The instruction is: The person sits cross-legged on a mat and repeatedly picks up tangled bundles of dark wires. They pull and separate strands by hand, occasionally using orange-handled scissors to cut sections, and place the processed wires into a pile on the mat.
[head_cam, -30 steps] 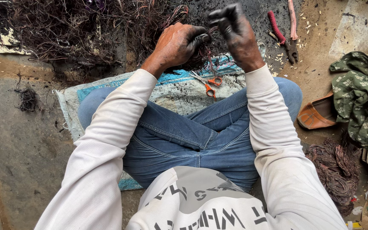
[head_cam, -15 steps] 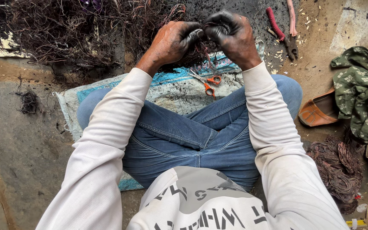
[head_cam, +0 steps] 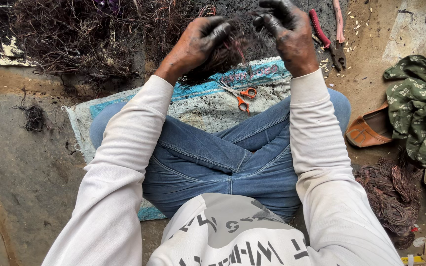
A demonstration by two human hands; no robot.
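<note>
At top centre of the frame the left hand (head_cam: 200, 42) is clenched around a dark bundle of thin wires (head_cam: 223, 56), which hangs from the fist just above the mat (head_cam: 193, 106). The right hand (head_cam: 287, 32), to its right and apart from it, is blackened, its fingers loosely curled and spread; strands run up toward it, but I cannot tell whether it pinches any. The wire heap (head_cam: 85, 34) fills the upper left, touching the mat's far edge. Small orange scissors (head_cam: 242, 96) lie on the mat below and between the hands. Red-handled pliers (head_cam: 329, 37) lie on the ground just right of the right hand. At the right edge sit a brown shoe (head_cam: 368, 130) and a green cloth (head_cam: 420, 106), with a reddish wire coil (head_cam: 390, 197) lower down.
</note>
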